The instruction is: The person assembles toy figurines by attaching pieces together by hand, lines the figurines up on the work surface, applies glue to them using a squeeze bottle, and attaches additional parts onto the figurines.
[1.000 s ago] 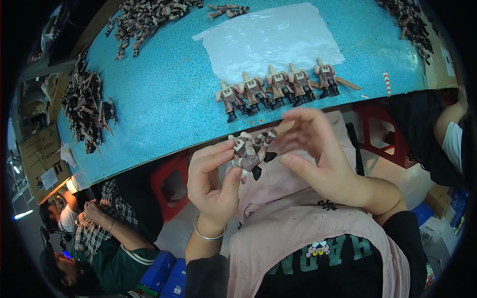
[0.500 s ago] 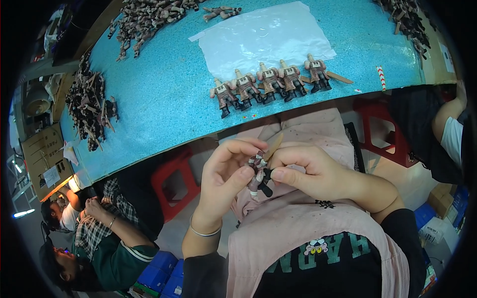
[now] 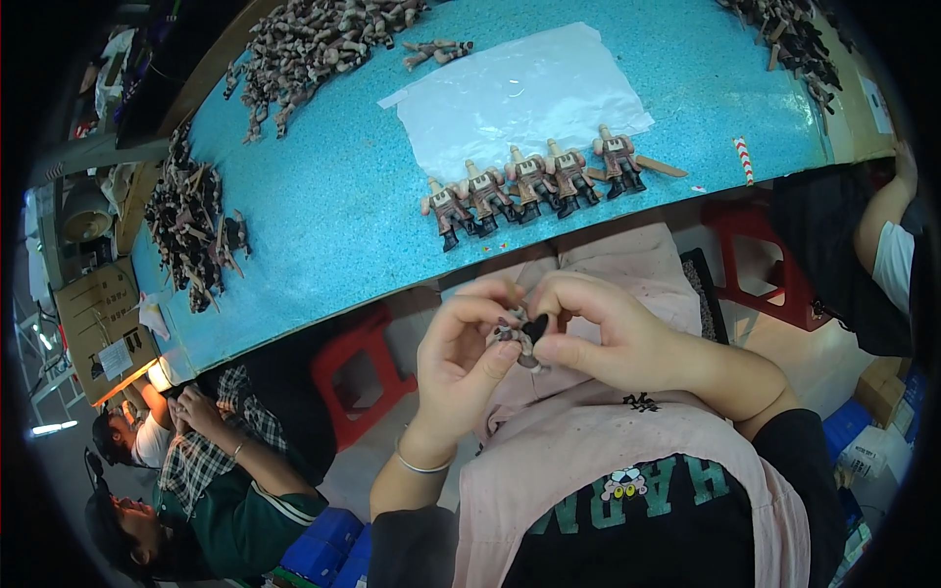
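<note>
Above my lap, just off the table edge, a small painted figurine (image 3: 522,355) is held between both hands. My left hand (image 3: 459,355) is closed around it, thumb pressed on its body. The fingers of my right hand (image 3: 610,333) pinch a black part at its side, and the fingertips of both hands nearly meet. Much of the figurine is hidden by my fingers. Along the near table edge, several similar figurines (image 3: 529,184) lie in a row, without visible heads, with dark boots and brownish coats.
Beyond the row lies a white plastic sheet (image 3: 520,93) on the blue table (image 3: 323,196). Piles of figurine parts (image 3: 319,49) fill the far left, left edge and far right. Red stools (image 3: 358,377) stand below. Co-workers sit at left and right.
The figurine has turned in my hands, and its black part now points upward. A wooden stick seen by my right fingers is out of sight. My hands have moved closer together.
</note>
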{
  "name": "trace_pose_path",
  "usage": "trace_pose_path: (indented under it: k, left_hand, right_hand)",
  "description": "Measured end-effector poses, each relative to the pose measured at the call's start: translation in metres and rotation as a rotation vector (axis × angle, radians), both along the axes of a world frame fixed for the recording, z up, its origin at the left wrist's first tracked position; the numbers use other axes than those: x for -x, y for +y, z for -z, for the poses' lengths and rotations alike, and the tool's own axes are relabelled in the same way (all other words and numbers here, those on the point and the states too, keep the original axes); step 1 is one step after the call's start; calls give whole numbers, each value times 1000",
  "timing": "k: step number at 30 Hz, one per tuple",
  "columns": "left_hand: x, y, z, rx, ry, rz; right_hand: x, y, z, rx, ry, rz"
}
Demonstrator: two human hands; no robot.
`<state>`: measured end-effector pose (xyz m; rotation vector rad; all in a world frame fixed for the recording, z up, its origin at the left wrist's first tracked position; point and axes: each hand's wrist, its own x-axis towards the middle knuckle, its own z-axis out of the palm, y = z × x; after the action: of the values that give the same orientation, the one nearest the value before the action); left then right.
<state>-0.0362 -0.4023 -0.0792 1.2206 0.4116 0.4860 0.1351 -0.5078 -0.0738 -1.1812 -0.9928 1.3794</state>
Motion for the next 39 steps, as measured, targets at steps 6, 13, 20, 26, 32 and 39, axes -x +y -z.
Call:
trace_pose_path:
  k: [6,13,20,26,32,39]
  left_hand:
    - [-3,-8,-4,-78,35,-150]
    - [-1,4,-9,29,107,107]
    - [-5,5,-10,99,64,95]
    - [-7,8,-9,21,58,76]
    - [-7,15,-11,-94,88,63]
    - [4,32,-12,-104,64,-16]
  right_hand:
    - [8,2,4,-202,-140,152]
    - [13,-5,2,-194,-94,209]
    - [9,-2,1,-217,-89,211]
    - [4,1,-3,-203,-150,201]
    - [-2,8,-9,-139,-154,159]
    - [-82,63,-36,-328,-669,247]
